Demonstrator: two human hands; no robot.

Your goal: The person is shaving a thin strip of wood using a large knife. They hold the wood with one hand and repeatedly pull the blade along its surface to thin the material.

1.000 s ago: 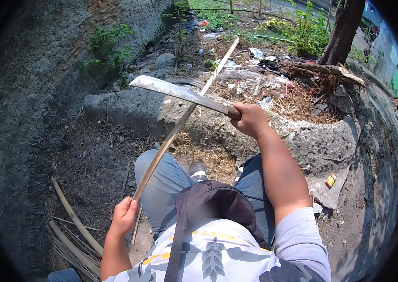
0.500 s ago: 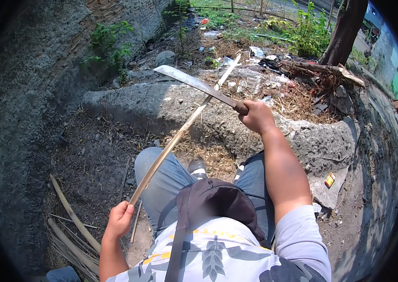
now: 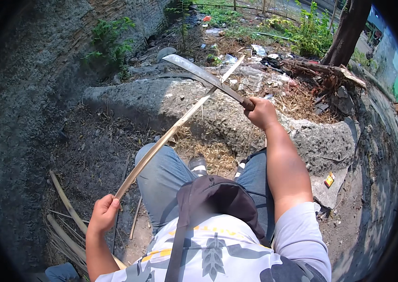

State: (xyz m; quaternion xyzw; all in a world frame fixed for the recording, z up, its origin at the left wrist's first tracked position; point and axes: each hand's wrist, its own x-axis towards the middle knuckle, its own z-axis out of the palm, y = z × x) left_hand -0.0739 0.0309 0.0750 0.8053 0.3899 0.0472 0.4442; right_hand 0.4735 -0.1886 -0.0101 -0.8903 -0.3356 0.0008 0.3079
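My left hand (image 3: pixel 103 214) is closed around the near end of a long pale stalk (image 3: pixel 161 143), split or peeled along its length. From there it slants up and away to the right, past my left knee and over the concrete ledge. My right hand (image 3: pixel 261 113) grips the short handle of a machete (image 3: pixel 194 69). Its blade points to the far left and crosses the stalk near the stalk's far end. Blade and stalk look in contact there, though the exact edge is hard to make out.
A rough concrete ledge (image 3: pixel 133 101) runs before my knees, with dry shavings (image 3: pixel 217 157) beneath it. Long stalks (image 3: pixel 65 197) lie at the lower left. A wall (image 3: pixel 34 103) rises on the left; a tree trunk (image 3: pixel 347 35) stands far right. A small yellow-red packet (image 3: pixel 329 179) lies right.
My left hand has moved left, drawing the stalk's near end with it. The machete has tilted more steeply, and its tip has shifted slightly right and farther away.
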